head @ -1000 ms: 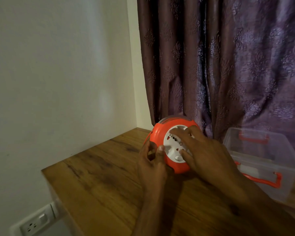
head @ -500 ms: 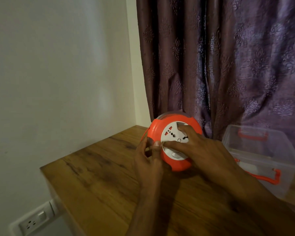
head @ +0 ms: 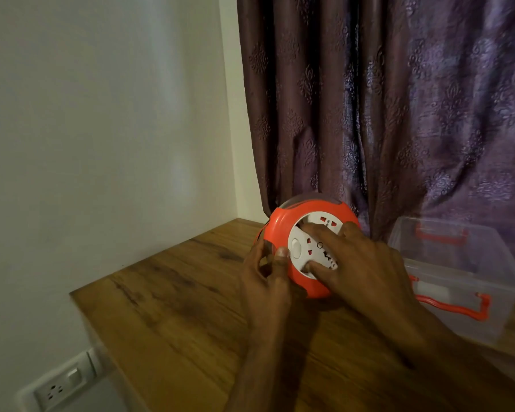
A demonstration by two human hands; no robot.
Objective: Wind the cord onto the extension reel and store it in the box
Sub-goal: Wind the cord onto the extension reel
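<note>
Here the reel (head: pixel 283 233), a round orange shell with a white socket disc (head: pixel 312 248) set in its face, stands on edge near the middle of the frame, on the wooden table (head: pixel 173 316) in front of the purple curtain (head: pixel 384 114). The disc shows red-shuttered sockets and a white oval button at its left. The left hand (head: pixel 265 281) grips the reel's left rim, thumb tip on the orange front and fingers curled behind it. The right hand (head: pixel 360 263) lies over the face with fingers spread, two fingertips (head: pixel 309 266) pressing on the disc. The clear box (head: pixel 458 281) with orange handles sits at the right of the frame, just beside the reel. Since half a second ago the disc has turned: the oval button was at its bottom and now sits at its left. Whether any cord remains unwound cannot be told.
</note>
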